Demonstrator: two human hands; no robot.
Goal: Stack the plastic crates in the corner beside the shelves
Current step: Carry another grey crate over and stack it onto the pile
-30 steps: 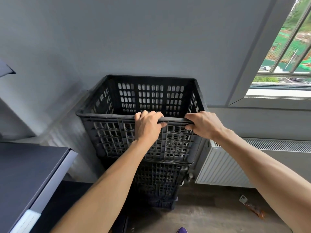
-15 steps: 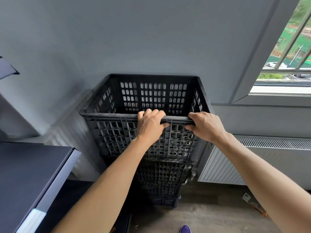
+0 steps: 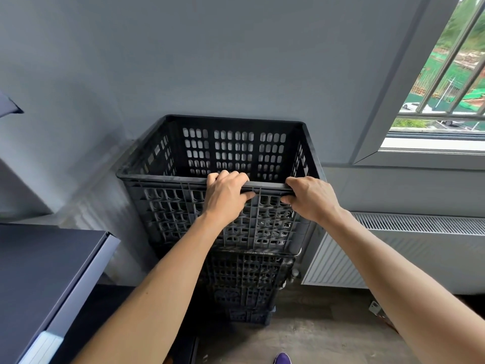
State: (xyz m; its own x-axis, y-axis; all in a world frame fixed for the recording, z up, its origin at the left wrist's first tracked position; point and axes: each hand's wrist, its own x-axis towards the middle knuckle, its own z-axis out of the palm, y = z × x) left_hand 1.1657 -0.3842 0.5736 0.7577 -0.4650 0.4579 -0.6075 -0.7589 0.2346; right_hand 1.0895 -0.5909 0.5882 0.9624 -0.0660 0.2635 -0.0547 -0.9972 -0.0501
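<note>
Now: top crate (image 3: 220, 206) sits on the stack.
Fingers: left hand (image 3: 225, 198) and right hand (image 3: 312, 199) curl round near rim.
Next: probably let go.

One head cam, wide-angle, looks fwd and down, close on crate stack (image 3: 223, 219) by the wall (image 3: 236, 61).
</note>
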